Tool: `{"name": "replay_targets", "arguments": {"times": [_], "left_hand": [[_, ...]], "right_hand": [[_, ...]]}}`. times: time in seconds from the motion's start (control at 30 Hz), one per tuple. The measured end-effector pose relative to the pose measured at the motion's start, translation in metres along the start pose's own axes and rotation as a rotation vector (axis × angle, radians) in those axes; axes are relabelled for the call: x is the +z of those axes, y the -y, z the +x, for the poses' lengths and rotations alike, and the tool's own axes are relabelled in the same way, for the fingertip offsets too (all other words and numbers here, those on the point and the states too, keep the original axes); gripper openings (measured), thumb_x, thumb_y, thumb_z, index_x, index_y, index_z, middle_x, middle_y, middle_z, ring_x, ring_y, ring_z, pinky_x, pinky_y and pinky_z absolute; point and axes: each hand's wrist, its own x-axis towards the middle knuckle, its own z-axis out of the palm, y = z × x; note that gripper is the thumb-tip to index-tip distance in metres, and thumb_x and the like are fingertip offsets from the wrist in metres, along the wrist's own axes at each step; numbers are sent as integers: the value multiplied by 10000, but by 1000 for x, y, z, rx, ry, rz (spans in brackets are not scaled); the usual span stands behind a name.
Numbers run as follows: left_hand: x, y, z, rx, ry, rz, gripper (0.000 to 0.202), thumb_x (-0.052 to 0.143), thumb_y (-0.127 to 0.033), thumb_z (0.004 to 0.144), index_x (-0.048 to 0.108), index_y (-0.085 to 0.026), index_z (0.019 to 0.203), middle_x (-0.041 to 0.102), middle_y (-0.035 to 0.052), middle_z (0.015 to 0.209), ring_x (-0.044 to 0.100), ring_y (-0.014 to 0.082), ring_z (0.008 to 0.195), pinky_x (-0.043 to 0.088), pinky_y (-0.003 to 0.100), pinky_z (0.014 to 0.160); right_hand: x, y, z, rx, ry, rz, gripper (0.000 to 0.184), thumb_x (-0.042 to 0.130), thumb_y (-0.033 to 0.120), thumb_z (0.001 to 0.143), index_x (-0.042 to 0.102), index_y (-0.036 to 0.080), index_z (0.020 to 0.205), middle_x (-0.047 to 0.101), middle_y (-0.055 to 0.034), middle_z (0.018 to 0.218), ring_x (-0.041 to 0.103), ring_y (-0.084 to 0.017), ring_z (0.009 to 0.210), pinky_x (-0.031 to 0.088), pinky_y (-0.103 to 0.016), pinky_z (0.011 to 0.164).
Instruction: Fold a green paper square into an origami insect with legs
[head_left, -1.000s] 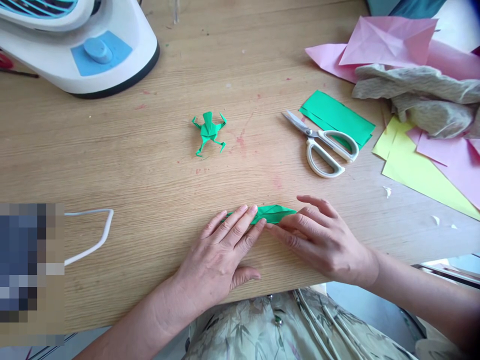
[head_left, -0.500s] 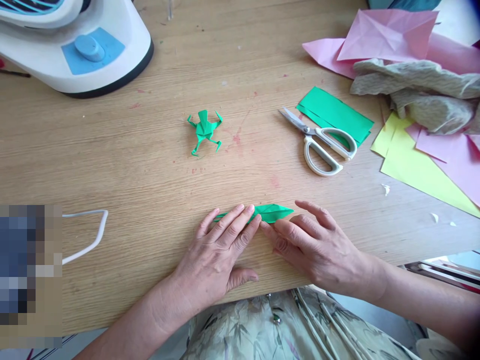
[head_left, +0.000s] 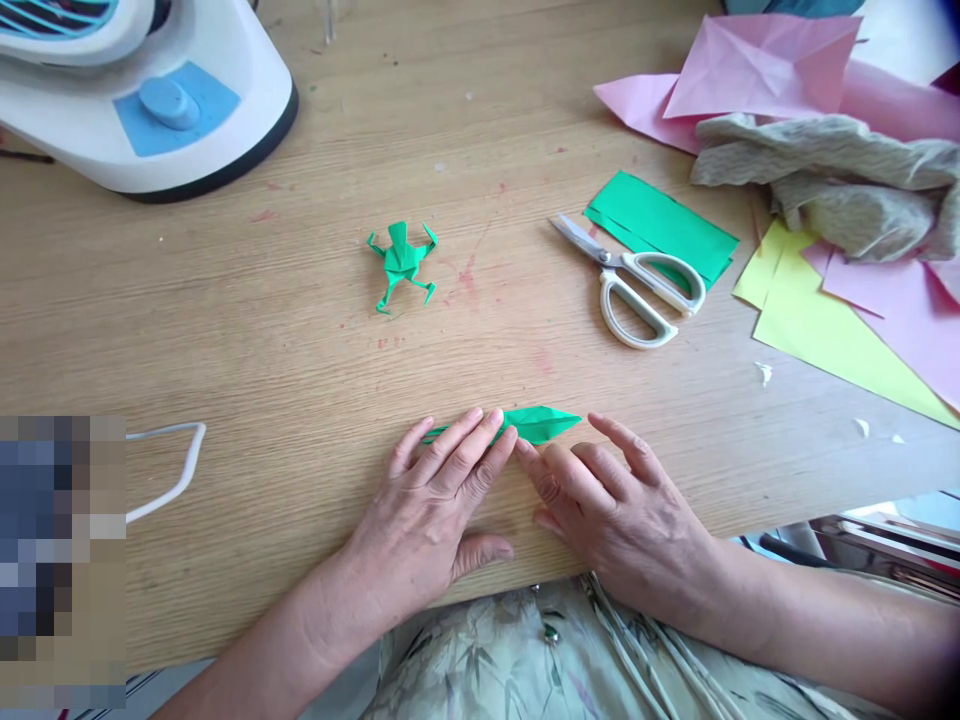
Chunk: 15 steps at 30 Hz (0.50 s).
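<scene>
A narrow strip of folded green paper [head_left: 541,425], pointed at its right end, lies on the table in front of me. My left hand [head_left: 442,500] rests flat across its left part, fingers stretched out, hiding much of that side. Just to the right, my right hand [head_left: 611,490] has some fingers bent and the little finger lifted away. One fingertip of it is at the paper's lower edge, and I see nothing held in it. Farther back stands a finished green origami frog [head_left: 403,262] with four legs spread.
White-handled scissors [head_left: 652,295] lie partly over green paper sheets [head_left: 660,228]. Yellow paper [head_left: 825,340], pink paper [head_left: 765,65] and a crumpled grey-beige cloth [head_left: 847,180] fill the right side. A white appliance [head_left: 225,120] with a blue knob stands at the upper left. White scraps [head_left: 763,373] lie nearby.
My right hand has drawn slightly down and away from the paper's upper side. The left hand stays on the paper. The whole view has shifted a little.
</scene>
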Motion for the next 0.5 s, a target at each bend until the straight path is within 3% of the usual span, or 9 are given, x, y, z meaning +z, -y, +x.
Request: {"name": "replay_targets", "arguments": {"times": [0.27, 0.5], "left_hand": [[0, -1, 1, -25, 4, -16, 768, 427, -619, 947, 314, -151, 1545, 407, 114, 1575, 328, 264, 1462, 135, 456, 1226], [3, -2, -1, 0, -14, 9, 803, 413, -637, 937, 300, -129, 1548, 371, 139, 1590, 289, 283, 1476, 127, 485, 1221]], "right_hand": [[-2, 3, -7, 15, 10, -105, 394, 468, 199, 993, 602, -9, 1300, 627, -71, 873, 525, -224, 841, 393, -506, 1049], [-12, -4, -7, 36, 28, -71, 443, 516, 264, 974, 582, 21, 1339, 637, -91, 952, 540, -229, 830, 377, -500, 1022]]}}
